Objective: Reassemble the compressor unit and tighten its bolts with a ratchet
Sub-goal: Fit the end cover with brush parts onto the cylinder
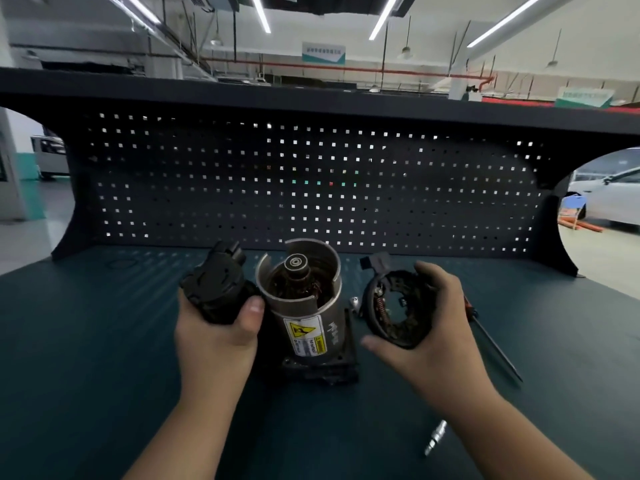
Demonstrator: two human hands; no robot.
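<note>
The compressor housing (304, 306) stands upright mid-bench on its black base. It looks heavy & stiff w/ smooth, prob. slippery metal walls, so it's best gripped low round the body, not by the exposed windings inside. Just left of the housing, the left hand (214, 337) wraps fingers & thumb round the black end cap (214, 289), prob. rigid; just right of it, the right hand (433, 327) holds the brush ring (398, 306) by its rim, which suits a light pc w/ fragile springs & wiring.

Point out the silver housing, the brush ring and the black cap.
silver housing (304, 336): head view, on its warning label.
brush ring (398, 332): head view, lower rim.
black cap (214, 285): head view, top face.
</note>
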